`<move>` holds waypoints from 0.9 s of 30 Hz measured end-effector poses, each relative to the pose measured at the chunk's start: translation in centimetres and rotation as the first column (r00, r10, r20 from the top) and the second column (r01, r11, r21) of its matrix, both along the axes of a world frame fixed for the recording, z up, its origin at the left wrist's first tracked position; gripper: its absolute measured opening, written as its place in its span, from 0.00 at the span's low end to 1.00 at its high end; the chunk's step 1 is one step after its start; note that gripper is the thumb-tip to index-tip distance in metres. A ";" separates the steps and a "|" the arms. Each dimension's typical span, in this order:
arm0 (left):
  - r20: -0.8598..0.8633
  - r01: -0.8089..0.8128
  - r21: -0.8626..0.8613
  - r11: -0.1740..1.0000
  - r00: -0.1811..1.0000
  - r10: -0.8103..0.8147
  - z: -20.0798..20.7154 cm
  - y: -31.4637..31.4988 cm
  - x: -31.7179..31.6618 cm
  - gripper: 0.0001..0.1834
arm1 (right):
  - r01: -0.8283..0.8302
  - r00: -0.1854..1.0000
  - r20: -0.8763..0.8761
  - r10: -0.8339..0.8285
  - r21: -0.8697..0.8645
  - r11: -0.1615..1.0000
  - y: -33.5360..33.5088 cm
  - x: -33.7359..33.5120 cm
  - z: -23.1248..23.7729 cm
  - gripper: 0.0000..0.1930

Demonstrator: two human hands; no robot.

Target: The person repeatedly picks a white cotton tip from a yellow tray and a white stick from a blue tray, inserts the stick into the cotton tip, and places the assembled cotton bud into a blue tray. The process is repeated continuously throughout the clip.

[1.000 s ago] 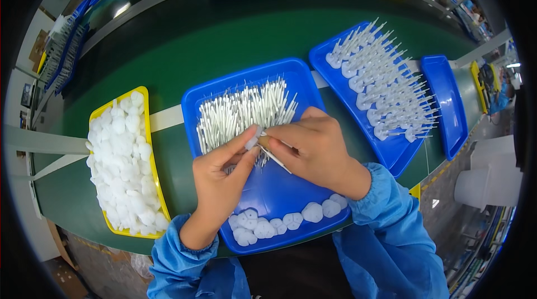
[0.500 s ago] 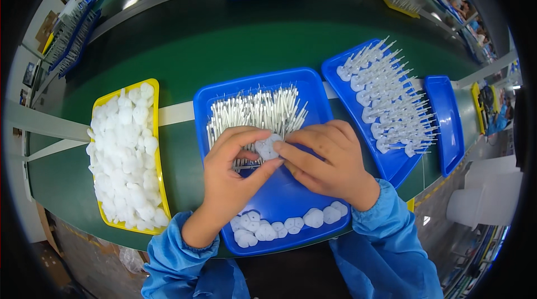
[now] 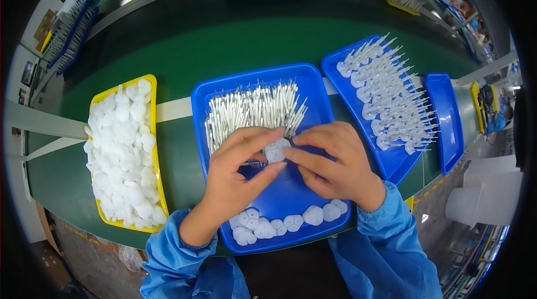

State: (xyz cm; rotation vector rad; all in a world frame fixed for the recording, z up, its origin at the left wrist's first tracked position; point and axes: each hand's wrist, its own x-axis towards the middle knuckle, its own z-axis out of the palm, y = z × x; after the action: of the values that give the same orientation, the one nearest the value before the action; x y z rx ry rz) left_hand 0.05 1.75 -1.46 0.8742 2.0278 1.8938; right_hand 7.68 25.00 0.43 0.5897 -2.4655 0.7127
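A small translucent white flower-shaped disc [image 3: 276,151] is held over the middle of the blue tray [image 3: 263,184]. My left hand [image 3: 232,167] pinches it at its left edge between thumb and fingers. My right hand [image 3: 344,162] has a fingertip against the disc's right edge, its other fingers loosely curled. Just beyond my hands, a dense bunch of thin white sticks [image 3: 251,109] stands in the tray's far half. Several similar white discs [image 3: 278,226] lie in a row along the tray's near edge. My fingers partly cover the sticks.
On the left, a yellow tray [image 3: 160,187] is heaped with white discs [image 3: 123,153]. At right, a tilted blue tray [image 3: 334,67] carries rows of discs with upright sticks [image 3: 386,98], beside another blue tray [image 3: 447,126]. More stick-filled trays stand across the green table [image 3: 184,36].
The disc has turned in my fingers, so its creased face now shows more fully. My right fingers have spread slightly, with one still touching its edge.
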 end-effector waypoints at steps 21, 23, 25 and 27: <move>0.172 -0.108 0.143 0.984 0.982 0.083 -1.8 -0.2 -0.8 0.37 | 0.086 0.969 0.227 -0.093 0.040 0.995 1.0 -3.3 0.6 0.08; 0.100 -0.072 0.056 0.996 0.993 0.066 -1.6 -0.2 -0.7 0.38 | 0.100 0.969 0.237 -0.063 -0.146 0.984 -0.1 -2.8 0.5 0.09; 0.040 -0.071 -0.024 0.997 0.997 0.072 -1.0 0.0 -0.4 0.38 | 0.084 0.983 0.177 -0.040 -0.251 0.964 -1.1 -2.7 -0.1 0.12; 0.021 -0.065 -0.046 0.997 0.998 0.066 -1.0 -0.3 -0.3 0.36 | 0.097 0.988 0.138 -0.068 -0.212 0.972 -1.4 -2.5 -0.7 0.13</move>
State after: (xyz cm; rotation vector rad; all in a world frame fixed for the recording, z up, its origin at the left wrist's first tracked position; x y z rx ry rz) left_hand -0.29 1.43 -2.47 0.7809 2.1021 1.8740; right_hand 5.19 23.55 -0.23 0.3656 -2.4677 1.0008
